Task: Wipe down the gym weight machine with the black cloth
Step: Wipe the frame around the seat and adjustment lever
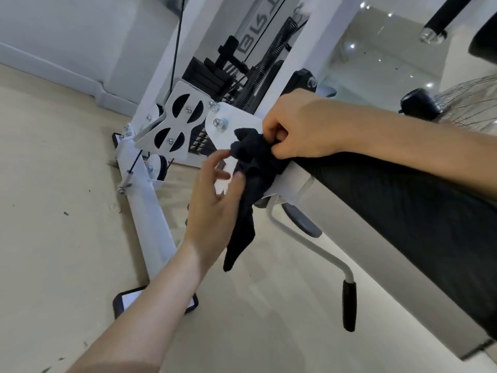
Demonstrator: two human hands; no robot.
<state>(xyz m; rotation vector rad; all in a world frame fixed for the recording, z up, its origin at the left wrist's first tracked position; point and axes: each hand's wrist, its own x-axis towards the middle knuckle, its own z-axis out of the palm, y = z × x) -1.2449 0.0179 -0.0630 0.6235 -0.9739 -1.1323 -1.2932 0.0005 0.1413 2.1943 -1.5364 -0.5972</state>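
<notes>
The black cloth [250,179] hangs crumpled against the white frame plate [236,122] of the weight machine, its tail drooping toward the floor. My right hand [298,125] grips the cloth's bunched top with curled fingers. Just to the left, my left hand [217,195] touches the hanging part, thumb and fingertips meeting the fabric; the other fingers are spread. The machine's black padded seat [403,211] runs to the lower right. Behind the plate stands the black weight stack [215,74].
A white base beam [148,211] with black end caps lies on the wooden floor. A white lever with a black grip [349,305] juts out under the seat. A pulley bracket [177,122] and cable sit left of the cloth. A wire fan guard [468,109] is at right.
</notes>
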